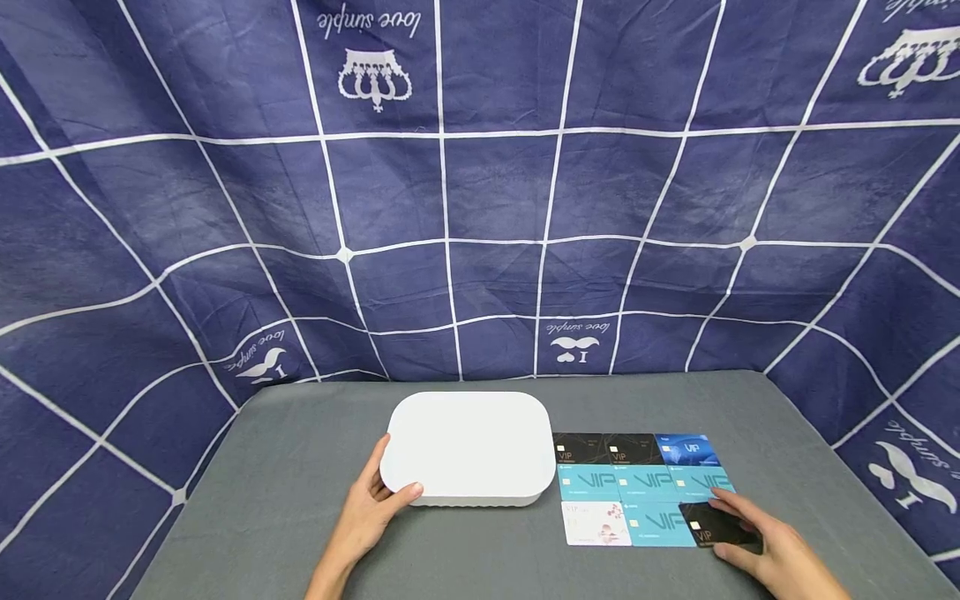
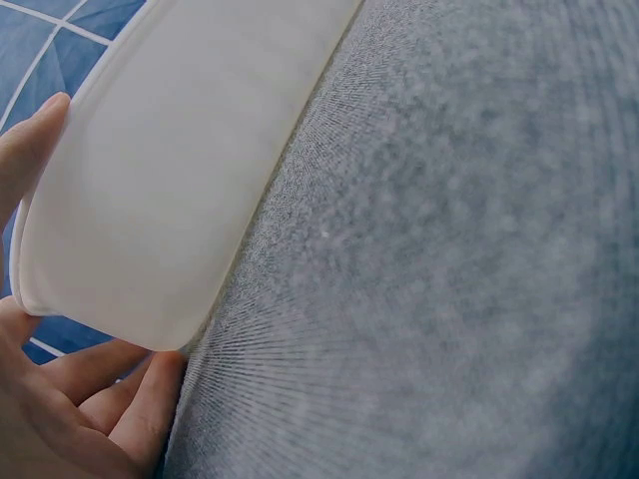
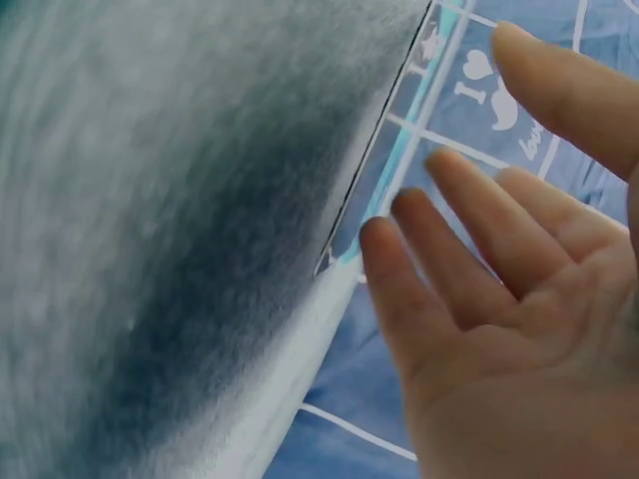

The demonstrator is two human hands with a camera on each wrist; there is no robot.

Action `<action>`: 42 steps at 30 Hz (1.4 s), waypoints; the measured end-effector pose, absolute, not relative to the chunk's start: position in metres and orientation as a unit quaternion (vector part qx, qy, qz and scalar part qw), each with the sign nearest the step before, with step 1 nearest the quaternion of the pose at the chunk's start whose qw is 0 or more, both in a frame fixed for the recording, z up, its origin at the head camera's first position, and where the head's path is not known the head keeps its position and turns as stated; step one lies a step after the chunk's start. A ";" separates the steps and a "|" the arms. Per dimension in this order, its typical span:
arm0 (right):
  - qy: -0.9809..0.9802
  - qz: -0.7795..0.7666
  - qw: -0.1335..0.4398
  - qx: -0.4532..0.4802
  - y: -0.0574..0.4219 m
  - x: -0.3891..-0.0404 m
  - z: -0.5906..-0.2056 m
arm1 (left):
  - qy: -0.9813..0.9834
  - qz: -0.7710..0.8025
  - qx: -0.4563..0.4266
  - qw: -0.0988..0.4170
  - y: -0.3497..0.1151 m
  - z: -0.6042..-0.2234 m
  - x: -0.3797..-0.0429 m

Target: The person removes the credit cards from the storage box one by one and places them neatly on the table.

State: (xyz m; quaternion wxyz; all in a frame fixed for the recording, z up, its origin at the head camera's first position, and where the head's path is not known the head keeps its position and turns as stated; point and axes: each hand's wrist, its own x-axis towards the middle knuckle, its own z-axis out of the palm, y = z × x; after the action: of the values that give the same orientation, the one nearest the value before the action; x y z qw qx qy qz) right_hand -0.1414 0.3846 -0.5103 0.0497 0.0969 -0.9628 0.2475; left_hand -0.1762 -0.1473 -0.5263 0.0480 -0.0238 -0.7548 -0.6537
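A white rounded plastic box (image 1: 471,446) lies on the grey cloth. My left hand (image 1: 367,510) holds it at the near left corner, thumb at the front edge and fingers along the left side; the left wrist view shows the fingers around its end. To the right, VIP cards lie edge to edge in three rows: black ones and a blue card (image 1: 687,450) at the back, teal cards (image 1: 645,483) in the middle, a white floral card (image 1: 597,523), a teal card and a black card (image 1: 720,527) in front. Over that black card's right end hovers my right hand (image 1: 780,542), fingers loosely spread.
Grey cloth (image 1: 277,483) covers the table. A blue curtain (image 1: 495,192) with white grid lines hangs behind it and along both sides.
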 end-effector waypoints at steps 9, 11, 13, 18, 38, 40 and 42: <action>-0.963 0.250 -0.053 0.090 0.392 -0.147 -0.508 | -0.756 -0.652 -0.024 0.047 -0.148 -0.526 -0.176; -0.964 0.246 -0.061 0.079 0.391 -0.148 -0.507 | -0.755 -0.653 -0.024 0.047 -0.148 -0.526 -0.176; -0.964 0.247 -0.068 0.073 0.390 -0.149 -0.506 | -0.755 -0.654 -0.025 0.046 -0.148 -0.525 -0.176; -0.965 0.242 -0.060 0.079 0.389 -0.149 -0.506 | -0.762 -0.646 -0.017 0.043 -0.147 -0.525 -0.176; -0.972 0.211 0.028 0.098 0.383 -0.139 -0.513 | -0.760 -0.648 -0.022 0.042 -0.148 -0.526 -0.177; -0.972 0.211 0.029 0.100 0.383 -0.139 -0.513 | -0.760 -0.648 -0.021 0.044 -0.148 -0.526 -0.177; -0.972 0.211 0.031 0.100 0.383 -0.139 -0.514 | -0.761 -0.647 -0.022 0.046 -0.149 -0.526 -0.178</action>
State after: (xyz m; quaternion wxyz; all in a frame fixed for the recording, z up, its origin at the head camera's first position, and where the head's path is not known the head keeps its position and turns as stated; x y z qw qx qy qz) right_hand -0.1386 0.3832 -0.5136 0.0314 0.0998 -0.9719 0.2108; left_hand -0.1775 -0.1485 -0.5261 0.0460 -0.0219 -0.7612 -0.6465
